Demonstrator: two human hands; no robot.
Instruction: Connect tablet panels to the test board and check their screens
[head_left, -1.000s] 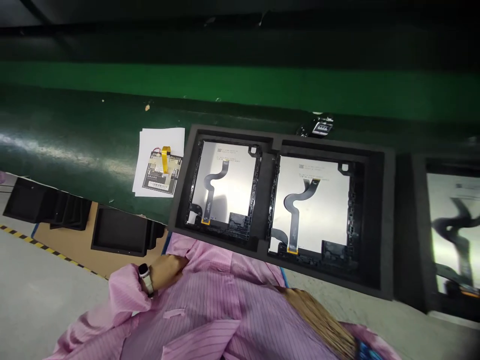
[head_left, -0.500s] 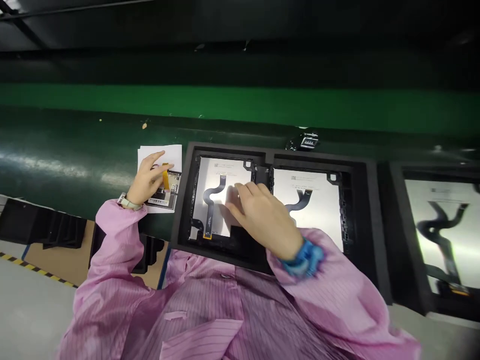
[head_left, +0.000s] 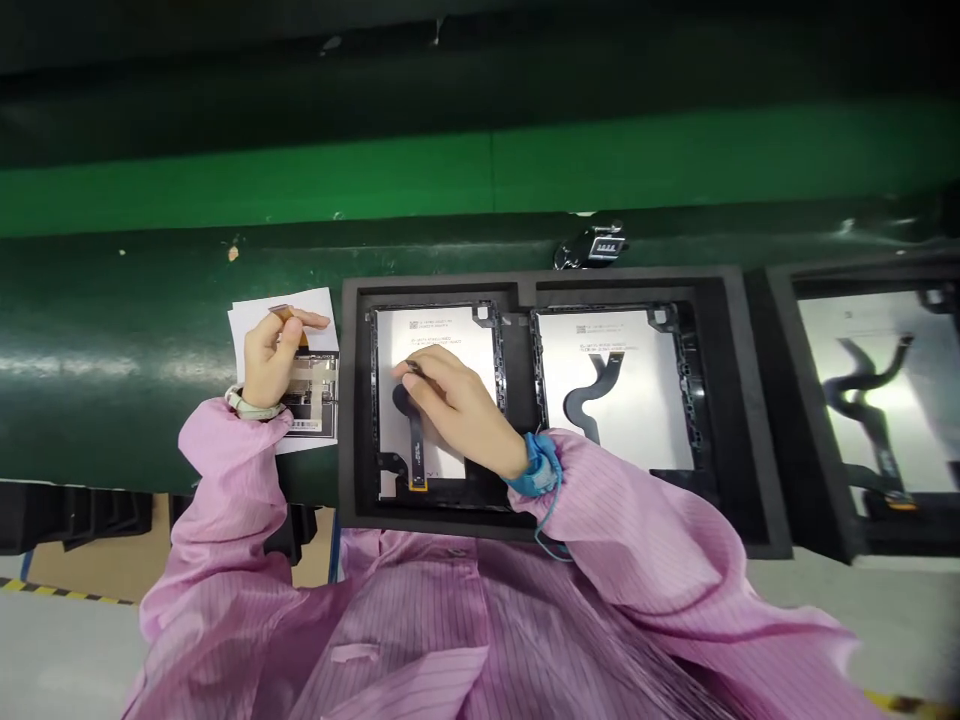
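Note:
My right hand reaches over the left display panel, its thumb and index finger pinched at the upper end of a black flex cable. The cable runs down to an amber-edged connector at the panel's bottom. The panel lies silver side up in a black foam tray. To the left, my left hand is closed at the amber ribbon of a small dark module with a barcode label. The fingers partly hide that ribbon. White paper sheets lie under the module.
A second display panel with an S-shaped cable lies in the tray's right half. Another foam tray with a panel stands farther right. Behind the trays sits a tally counter on the green bench. Black foam pieces are below the bench edge.
My right hand has moved left and down onto the upper end of the left panel's cable and pinched it. My left hand's spread fingers have curled in around the amber ribbon. The view has shifted.

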